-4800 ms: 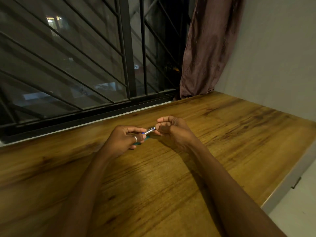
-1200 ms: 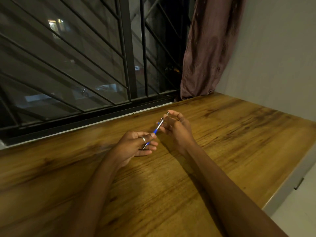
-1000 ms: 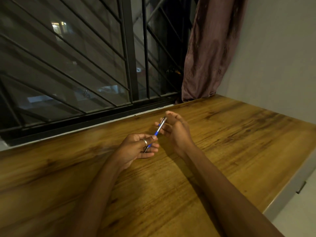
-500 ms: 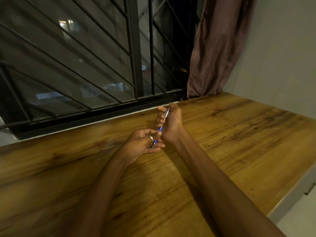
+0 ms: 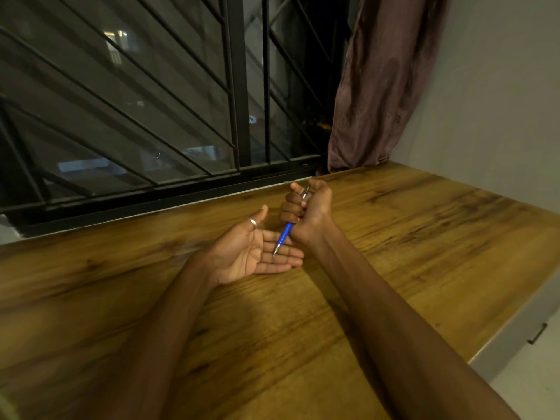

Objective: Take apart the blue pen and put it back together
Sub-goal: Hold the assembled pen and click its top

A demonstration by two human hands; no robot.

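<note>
The blue pen [image 5: 285, 234] has a blue barrel, a silver tip and a silver top end with a clip. My right hand [image 5: 309, 210] is closed in a fist around its upper half, thumb near the top, holding it steeply tilted with the tip down. The tip touches or hovers just over the fingers of my left hand [image 5: 251, 253]. That hand lies palm up and flat on the wooden table [image 5: 394, 237], fingers spread, holding nothing, with a silver ring on the thumb. The middle of the pen is hidden inside my fist.
A barred window [image 5: 151, 101] runs along the table's far edge. A brownish curtain [image 5: 381, 83] hangs at the far right corner beside a grey wall [image 5: 500, 101]. The table's right edge [image 5: 515, 313] drops off to a pale floor.
My left hand let go of the pen's lower end and opened flat, palm up. My right hand closed into a fist around the pen and turned it tip-down over the left fingers.
</note>
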